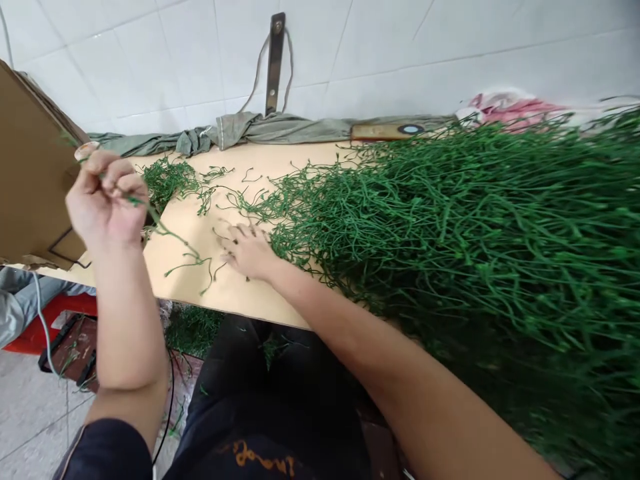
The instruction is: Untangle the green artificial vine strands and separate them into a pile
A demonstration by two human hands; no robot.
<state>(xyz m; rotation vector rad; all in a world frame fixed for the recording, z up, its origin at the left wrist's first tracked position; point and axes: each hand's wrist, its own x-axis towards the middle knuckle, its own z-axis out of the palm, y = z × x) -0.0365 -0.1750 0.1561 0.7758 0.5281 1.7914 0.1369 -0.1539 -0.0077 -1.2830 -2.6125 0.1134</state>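
Observation:
My left hand (106, 199) is raised above the left end of the pale wooden table (220, 227), fingers curled round a thin green plastic stem (167, 233) that hangs down from it toward the tabletop. My right hand (249, 250) rests low on the table with fingers stretched out, touching loose green stems at the left edge of a very large heap of green plastic stems (450, 227). A smaller clump of stems (167, 179) lies behind my left hand.
A brown cardboard box (30, 167) stands at the far left. A grey-green cloth (260, 128) and a wooden-handled tool (385, 130) lie along the white tiled wall. Pink and white material (505, 107) sits at back right. A red object (40, 327) is on the floor.

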